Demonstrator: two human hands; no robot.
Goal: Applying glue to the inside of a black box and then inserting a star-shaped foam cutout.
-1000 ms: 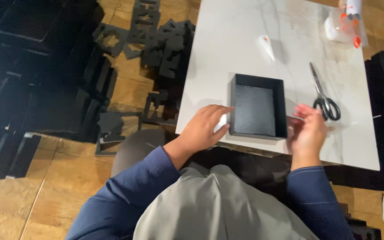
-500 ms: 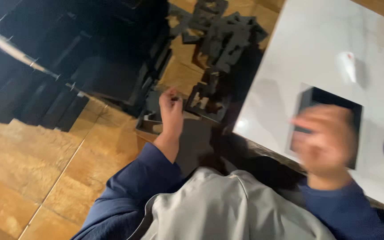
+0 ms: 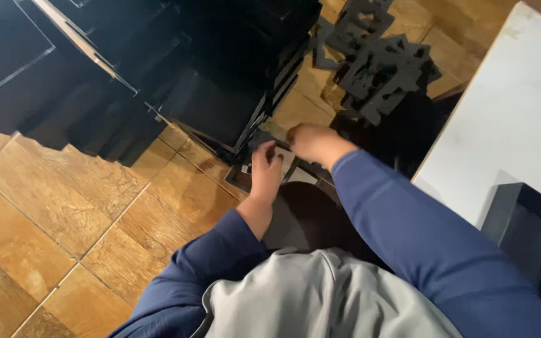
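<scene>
1. Looking down from the head camera, we've got both hands low by the floor, beside the table's edge.
2. Our left hand point(image 3: 265, 170) sits on a flat black cut-out sheet point(image 3: 245, 178) lying on the wood-look floor tiles point(image 3: 51, 213). The fingers are curled over the sheet's top edge, so it looks like a loose grasp on it, though it's a bit dim down there.
3. Our right hand point(image 3: 311, 141) reaches across just beside the left one, knuckles up, fingers bent down toward the same sheet. It's blurry, so we honestly can't tell whether it's gripping anything or just touching.
4. The sheet rests at the foot of a big stack of black panels point(image 3: 220, 94) leaning to the upper left.
5. Farther back there's a messy heap of black cut-out scraps point(image 3: 377, 66) on the floor.
6. Off to the right we see the white marble-look table point(image 3: 521, 112), with an open black box point(image 3: 533, 241) on it near the edge.
7. Blue sleeves and a grey vest fill the bottom.
</scene>
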